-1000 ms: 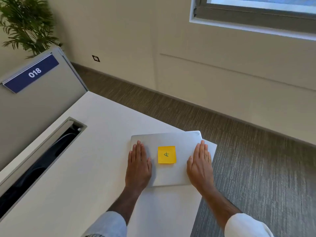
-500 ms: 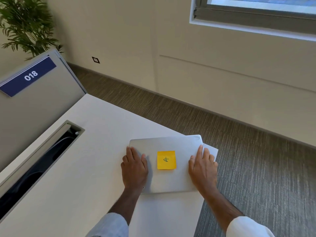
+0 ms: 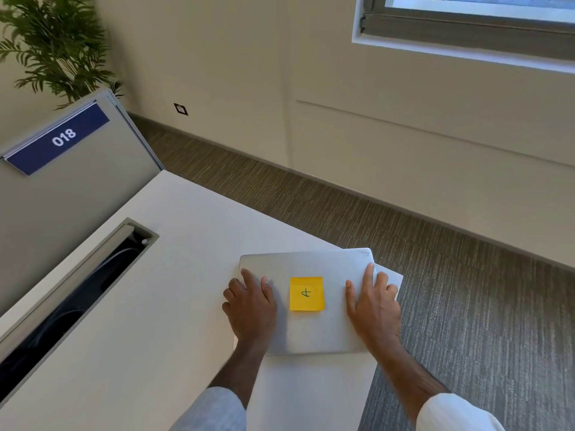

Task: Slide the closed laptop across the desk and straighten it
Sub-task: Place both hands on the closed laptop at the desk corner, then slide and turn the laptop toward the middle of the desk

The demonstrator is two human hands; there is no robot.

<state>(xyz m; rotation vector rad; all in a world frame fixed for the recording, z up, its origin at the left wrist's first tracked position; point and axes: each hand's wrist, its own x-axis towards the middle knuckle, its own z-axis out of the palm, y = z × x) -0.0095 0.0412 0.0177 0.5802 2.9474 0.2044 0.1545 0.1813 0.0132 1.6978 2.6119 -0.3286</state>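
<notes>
**Pressing both hands on the closed laptop at the desk's far corner**

Resting under my palms, the closed silver laptop [image 3: 311,303] lies flat on the white desk [image 3: 149,321], close to the desk's right-hand corner. Its far right corner pokes out past the desk's edge, over the carpet [image 3: 466,306], and its edges sit at a slight angle to the desk's edges. A yellow sticky note [image 3: 306,293] with a handwritten mark is stuck near the middle of the lid, between my two hands.

My left hand [image 3: 250,304] lies palm down over the laptop's left edge, fingers loosely curled, some on the lid and the outer ones off it toward the desk. It presses rather than grips. My right hand [image 3: 371,309] lies palm down over the right side of the lid, fingers spread, the forefinger reaching toward the far right corner and the outer fingers draped over the right edge. I cannot tell whether they hook under that edge. Pale sleeves cover both forearms near the bottom of the view.

Farther left, an open cable trough [image 3: 71,306] is set into the desk, dark inside. Behind it stands a grey partition [image 3: 62,206] carrying a blue plate marked 018 [image 3: 59,138], with a green plant [image 3: 53,42] beyond it. A cream wall [image 3: 311,88] and a window [image 3: 466,26] lie across the carpet.
</notes>
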